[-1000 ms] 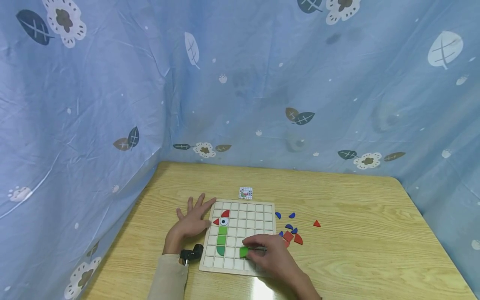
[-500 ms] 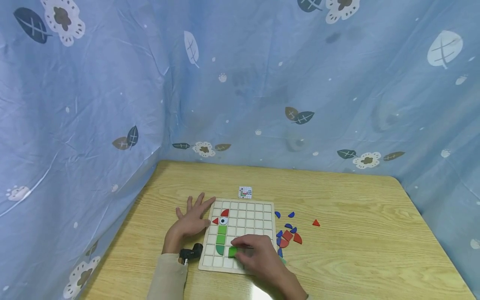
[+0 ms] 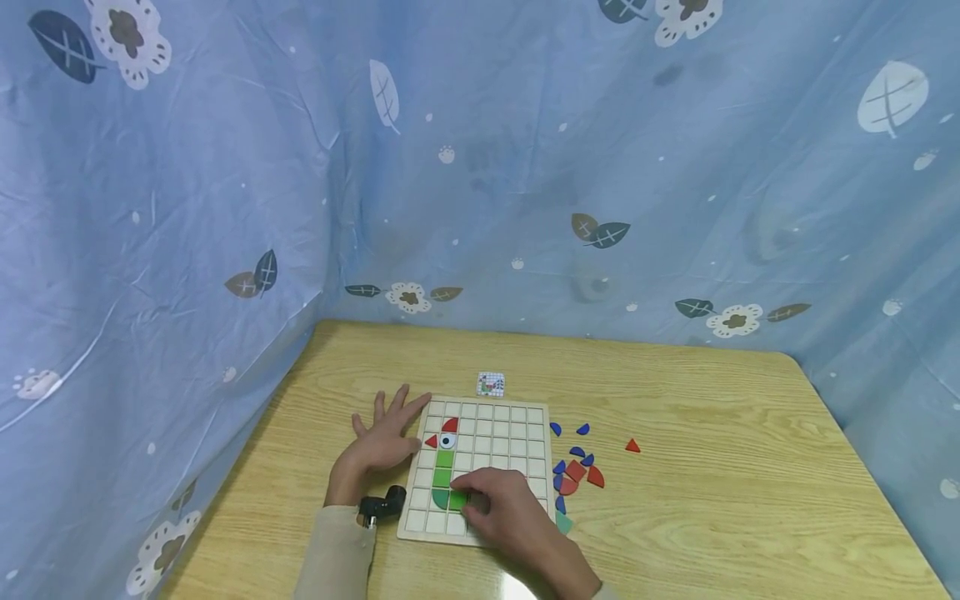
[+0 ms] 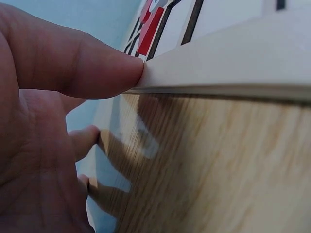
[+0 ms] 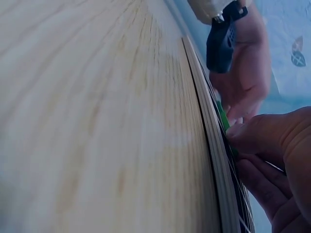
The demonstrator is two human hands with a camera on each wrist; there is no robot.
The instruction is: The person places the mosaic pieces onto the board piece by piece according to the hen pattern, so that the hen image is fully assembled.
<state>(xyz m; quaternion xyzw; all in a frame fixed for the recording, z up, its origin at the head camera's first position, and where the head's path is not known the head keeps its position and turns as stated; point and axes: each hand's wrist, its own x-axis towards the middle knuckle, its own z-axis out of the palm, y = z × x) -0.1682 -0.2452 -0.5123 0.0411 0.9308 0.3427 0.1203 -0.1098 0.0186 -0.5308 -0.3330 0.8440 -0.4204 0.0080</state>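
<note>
Room at right
Bare table beyond the loose pieces; left hand blocks part of the left edge of the board.

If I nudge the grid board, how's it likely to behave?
The grid board looks stiff, its edges straight. Lying flat on the table, it should slide rather than tip. The left hand touching its edge may hinder leftward movement.

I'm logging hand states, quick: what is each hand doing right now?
Left hand: open, fingers spread, thumb touching the grid board at its edge.
Right hand: closed, pinching a green piece at the board.
</note>
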